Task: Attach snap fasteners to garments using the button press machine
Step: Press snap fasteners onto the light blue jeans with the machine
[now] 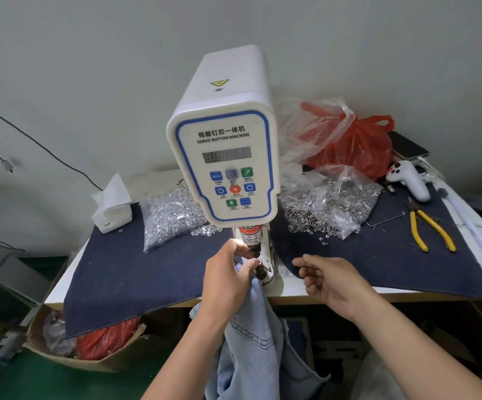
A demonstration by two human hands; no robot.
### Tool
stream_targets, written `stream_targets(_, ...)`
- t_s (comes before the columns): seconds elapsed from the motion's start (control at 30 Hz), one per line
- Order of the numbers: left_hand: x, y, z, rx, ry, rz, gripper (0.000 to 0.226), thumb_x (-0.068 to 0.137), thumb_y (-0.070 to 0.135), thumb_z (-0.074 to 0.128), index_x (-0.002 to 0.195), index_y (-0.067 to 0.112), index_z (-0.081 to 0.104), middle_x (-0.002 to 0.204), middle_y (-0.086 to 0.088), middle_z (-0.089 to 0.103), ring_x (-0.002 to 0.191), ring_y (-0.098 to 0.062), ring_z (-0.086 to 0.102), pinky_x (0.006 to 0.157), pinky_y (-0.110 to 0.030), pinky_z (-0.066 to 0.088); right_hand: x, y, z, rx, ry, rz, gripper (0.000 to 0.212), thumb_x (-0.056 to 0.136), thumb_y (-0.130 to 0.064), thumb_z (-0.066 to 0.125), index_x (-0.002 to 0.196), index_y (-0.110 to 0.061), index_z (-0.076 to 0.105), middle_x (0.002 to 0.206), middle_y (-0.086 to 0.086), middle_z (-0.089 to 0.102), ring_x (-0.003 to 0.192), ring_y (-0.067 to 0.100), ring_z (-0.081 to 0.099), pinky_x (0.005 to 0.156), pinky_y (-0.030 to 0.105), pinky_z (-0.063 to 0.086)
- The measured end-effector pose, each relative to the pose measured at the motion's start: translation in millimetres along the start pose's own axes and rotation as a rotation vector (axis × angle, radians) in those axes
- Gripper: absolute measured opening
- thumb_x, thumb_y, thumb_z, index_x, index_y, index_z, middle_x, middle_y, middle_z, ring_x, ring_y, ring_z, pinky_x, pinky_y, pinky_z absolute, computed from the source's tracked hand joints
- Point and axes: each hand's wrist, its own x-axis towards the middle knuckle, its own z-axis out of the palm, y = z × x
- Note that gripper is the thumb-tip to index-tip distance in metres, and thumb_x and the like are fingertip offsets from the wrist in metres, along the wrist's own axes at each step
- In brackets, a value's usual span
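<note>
Garment [251,336] at button press machine [222,145].
Left hand [228,280] pinches denim under the head; right hand [330,280], at 3 o'clock, loosely curled, holds nothing.

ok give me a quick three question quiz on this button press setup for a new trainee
1. True or false: the left hand holds the light denim garment at the press die.
2. Which tool lies right of the servo button machine? A) scissors B) yellow-handled pliers C) hammer
3. What fills the clear bags beside the machine?

Key: 1 true; 2 B; 3 small metal snap parts.
</note>
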Motion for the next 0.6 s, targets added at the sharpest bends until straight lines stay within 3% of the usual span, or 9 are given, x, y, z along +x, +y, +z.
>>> stream_targets(0.2,-2,-9,-5,-0.134,0.017,-0.033,0.018,0.097,0.019,0.076,0.093,0.033,0.066,0.09,0.018,0.072,0.093,0.014,0.063,0.077,-0.005,0.045,-9,-2,3,-0.029,0.005,-0.021,0.025,0.103,-0.018,0.06,0.1,0.001,0.076,0.068,0.005,0.065,0.051,0.011,0.054,0.047,0.021,0.045)
stream_targets(0.3,-10,-17,-11,-0.338,-0.024,-0.152,0.008,0.104,0.022,0.066,0.1,0.029,0.069,0.091,0.017,0.075,0.087,0.008,0.066,0.076,-0.014,0.048,-24,-1,9,-0.23,-0.035,-0.156,0.021,0.101,-0.023,0.063,0.1,-0.011,0.08,0.078,0.003,0.069,0.059,0.012,0.056,0.056,0.023,0.047)
stream_targets(0.4,-20,-20,-17,-0.584,-0.13,-0.161,0.011,0.106,0.031,0.062,0.105,0.028,0.072,0.093,0.012,0.074,0.086,0.001,0.066,0.078,-0.016,0.051,-43,1,24,-0.607,-0.281,-0.365,0.017,0.099,-0.032,0.066,0.112,-0.029,0.078,0.103,-0.011,0.077,0.083,0.003,0.067,0.075,0.017,0.05)
stream_targets(0.47,-24,-18,-21,-0.689,-0.208,-0.13,0.017,0.103,0.042,0.063,0.106,0.028,0.073,0.097,0.008,0.071,0.088,-0.003,0.064,0.08,-0.018,0.053,-50,2,35,-0.84,-0.442,-0.488,0.025,0.098,-0.034,0.069,0.122,-0.036,0.071,0.115,-0.022,0.073,0.102,-0.005,0.066,0.083,0.012,0.048)
stream_targets(0.53,-25,-16,-25,-0.768,-0.259,-0.103,0.024,0.101,0.046,0.061,0.107,0.026,0.072,0.098,0.005,0.067,0.083,-0.007,0.061,0.077,-0.022,0.053,-54,1,44,-0.939,-0.499,-0.563,0.02,0.094,-0.032,0.074,0.113,-0.034,0.071,0.108,-0.023,0.073,0.096,-0.006,0.065,0.08,0.013,0.048)
stream_targets(0.6,-26,-15,-29,-0.856,-0.284,-0.101,0.028,0.102,0.045,0.056,0.107,0.021,0.071,0.095,0.003,0.063,0.077,-0.008,0.058,0.073,-0.019,0.053,-55,-2,47,-0.921,-0.497,-0.556,0.012,0.087,-0.027,0.081,0.092,-0.03,0.071,0.089,-0.015,0.072,0.08,-0.002,0.062,0.076,0.02,0.048)
